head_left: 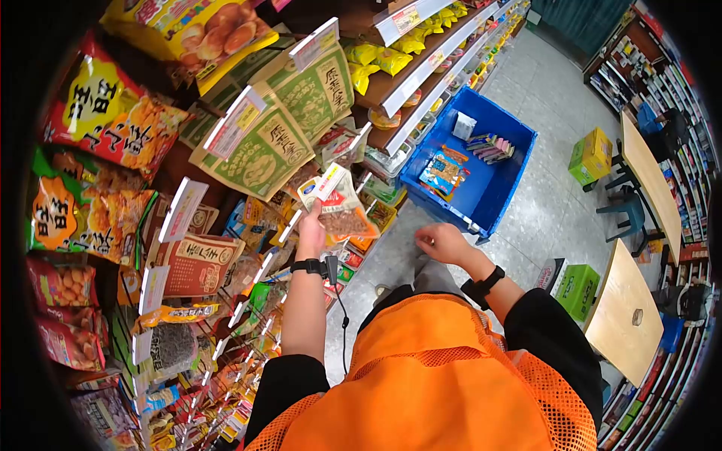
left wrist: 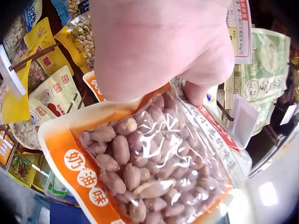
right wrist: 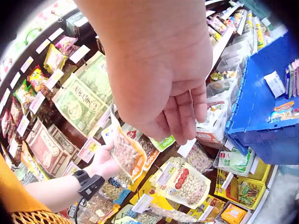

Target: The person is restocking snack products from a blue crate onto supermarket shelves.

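Observation:
My left hand [head_left: 311, 230] pinches a bag of peanuts [head_left: 344, 212] by its top edge, in front of the snack shelf. In the left wrist view the peanut bag [left wrist: 149, 158] has an orange and white border and a clear window full of reddish peanuts. The thumb and part of the palm of the left hand [left wrist: 159, 51] show above it. My right hand [head_left: 442, 242] hangs in front of my body, holding nothing, near the close end of the blue crate [head_left: 487, 184]. Seen from the right wrist, the right hand [right wrist: 163, 79] has loosely bent fingers.
Inside the crate lie a blue snack bag [head_left: 442, 174], a white packet [head_left: 464, 125] and several slim packs [head_left: 490, 148]. Hanging snack bags [head_left: 113, 113] and price tags fill the shelf at left. Wooden tables [head_left: 624, 316] and a green box [head_left: 579, 292] stand at right.

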A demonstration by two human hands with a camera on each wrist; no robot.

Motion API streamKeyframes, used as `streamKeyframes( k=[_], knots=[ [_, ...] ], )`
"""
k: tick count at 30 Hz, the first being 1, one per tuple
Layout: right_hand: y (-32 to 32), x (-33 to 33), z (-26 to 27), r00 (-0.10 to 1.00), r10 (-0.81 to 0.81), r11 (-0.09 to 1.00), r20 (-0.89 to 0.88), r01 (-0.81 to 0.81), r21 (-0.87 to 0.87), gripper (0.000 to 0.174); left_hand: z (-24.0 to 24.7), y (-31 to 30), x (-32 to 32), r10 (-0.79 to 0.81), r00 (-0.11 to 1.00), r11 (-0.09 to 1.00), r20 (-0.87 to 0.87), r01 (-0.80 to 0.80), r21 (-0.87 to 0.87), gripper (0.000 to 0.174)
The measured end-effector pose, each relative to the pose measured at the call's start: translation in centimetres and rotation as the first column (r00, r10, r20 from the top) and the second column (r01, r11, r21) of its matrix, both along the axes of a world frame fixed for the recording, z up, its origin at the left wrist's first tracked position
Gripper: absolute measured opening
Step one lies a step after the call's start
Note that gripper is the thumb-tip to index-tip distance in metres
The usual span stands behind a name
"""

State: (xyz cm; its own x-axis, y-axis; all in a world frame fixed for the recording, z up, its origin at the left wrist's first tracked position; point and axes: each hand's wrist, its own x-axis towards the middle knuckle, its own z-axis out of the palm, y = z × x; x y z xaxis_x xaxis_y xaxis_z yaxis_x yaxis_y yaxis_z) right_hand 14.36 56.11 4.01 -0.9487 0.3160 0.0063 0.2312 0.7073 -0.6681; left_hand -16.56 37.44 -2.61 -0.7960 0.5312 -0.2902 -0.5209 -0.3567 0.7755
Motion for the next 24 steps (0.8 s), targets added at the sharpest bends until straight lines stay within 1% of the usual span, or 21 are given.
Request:
streamKeyframes(
  k=[2,3,4,5,6,7,8,9,11,12,13,14,15,16,17,18,19,20,21,23,24],
  knots=[
    [0.8,-0.3,0.2,0.992,0.033,0.999,0.121,-0.036,0.019,0.029,-1.2,-0.4,-0.3,-0.098,0.994,0.991,-0.041,0.094,-0.093,0.035],
    [0.9,-0.4,0.9,0.992,0.030,0.999,0.120,-0.032,0.016,0.029,-1.1,-0.5,0.1,-0.102,0.994,0.991,-0.042,0.098,-0.096,0.035],
    [0.8,-0.7,2.1,0.999,0.030,0.988,-0.024,-0.026,0.153,0.040,-0.9,-0.7,0.7,-0.251,0.963,0.957,-0.102,0.231,-0.175,0.031],
    [0.8,-1.0,3.0,0.985,0.045,0.959,-0.164,0.003,0.284,0.052,-0.7,-0.8,1.3,-0.399,0.905,0.898,-0.148,0.353,-0.263,0.027],
    [1.0,-1.2,3.1,0.986,0.034,0.961,-0.164,0.012,0.276,0.052,-1.3,-0.7,2.2,-0.499,0.850,0.840,-0.171,0.426,-0.336,0.023],
    [1.4,-1.5,3.2,0.966,0.185,0.912,-0.182,-0.100,0.399,0.059,-1.5,-0.3,3.2,-0.594,0.783,0.771,-0.185,0.488,-0.409,0.021],
    [1.9,-1.6,3.2,0.926,0.332,0.833,-0.179,-0.199,0.516,0.067,-1.8,0.3,4.3,-0.664,0.737,0.703,-0.130,0.556,-0.443,0.020],
    [2.3,-1.6,3.6,0.930,0.320,0.840,-0.182,-0.190,0.508,0.067,-0.9,1.6,5.6,-0.741,0.648,0.649,-0.175,0.625,-0.433,0.019],
    [3.4,-1.7,4.1,0.833,0.543,0.685,-0.104,-0.368,0.629,0.064,-0.5,4.7,7.1,-0.850,0.369,0.522,-0.375,0.685,-0.508,0.017],
    [4.4,-1.9,3.8,0.781,0.602,0.681,-0.164,-0.396,0.616,0.048,-0.8,6.4,7.7,-0.856,0.363,0.513,-0.368,0.689,-0.512,0.017],
    [5.6,-1.9,3.3,0.784,0.597,0.689,-0.169,-0.393,0.609,0.048,-1.2,8.2,8.1,-0.920,0.244,0.384,-0.308,0.724,-0.573,0.017],
    [7.0,-1.6,2.6,0.756,0.642,0.684,-0.130,-0.489,0.541,0.037,-1.6,10.0,8.5,-0.963,0.125,0.250,-0.238,0.742,-0.623,0.018],
    [8.4,-1.4,2.2,0.717,0.691,0.667,-0.094,-0.583,0.464,0.028,-1.8,11.9,9.2,-0.965,0.129,0.246,-0.227,0.744,-0.622,0.018],
    [9.8,-1.2,2.0,0.724,0.659,0.714,-0.205,-0.517,0.472,0.013,-1.9,13.9,9.6,-0.959,0.223,0.281,-0.172,0.814,-0.509,0.021],
    [11.3,-0.8,1.5,0.708,0.674,0.708,-0.213,-0.536,0.460,0.013,-2.0,15.7,9.9,-0.942,0.320,0.333,-0.101,0.859,-0.389,0.024],
    [13.0,-0.1,1.0,0.780,0.603,0.762,-0.170,-0.499,0.412,0.012,-2.5,17.2,10.1,-0.891,0.384,0.455,-0.244,0.754,-0.473,0.027],
    [14.5,0.4,0.4,0.840,0.527,0.812,-0.125,-0.455,0.365,0.012,-2.8,18.5,9.8,-0.824,0.416,0.566,-0.385,0.623,-0.539,0.031],
    [16.1,0.9,-0.2,0.872,0.477,0.829,-0.112,-0.405,0.386,0.011,-3.0,19.3,9.2,-0.825,0.440,0.555,-0.354,0.513,-0.655,0.030],
    [17.8,1.5,-0.5,0.900,0.424,0.842,-0.099,-0.352,0.408,0.012,-3.0,19.7,8.7,-0.819,0.464,0.556,-0.339,0.492,-0.670,0.030],
    [20.9,2.3,-1.3,0.966,0.250,0.924,-0.070,-0.217,0.316,0.010,-3.1,20.1,8.0,-0.793,0.544,0.548,-0.274,0.441,-0.711,0.030],
    [22.4,2.6,-2.1,0.982,0.174,0.943,-0.077,-0.143,0.300,0.008,-3.8,19.8,8.0,-0.768,0.610,0.545,-0.194,0.464,-0.698,0.030]
  ],
)
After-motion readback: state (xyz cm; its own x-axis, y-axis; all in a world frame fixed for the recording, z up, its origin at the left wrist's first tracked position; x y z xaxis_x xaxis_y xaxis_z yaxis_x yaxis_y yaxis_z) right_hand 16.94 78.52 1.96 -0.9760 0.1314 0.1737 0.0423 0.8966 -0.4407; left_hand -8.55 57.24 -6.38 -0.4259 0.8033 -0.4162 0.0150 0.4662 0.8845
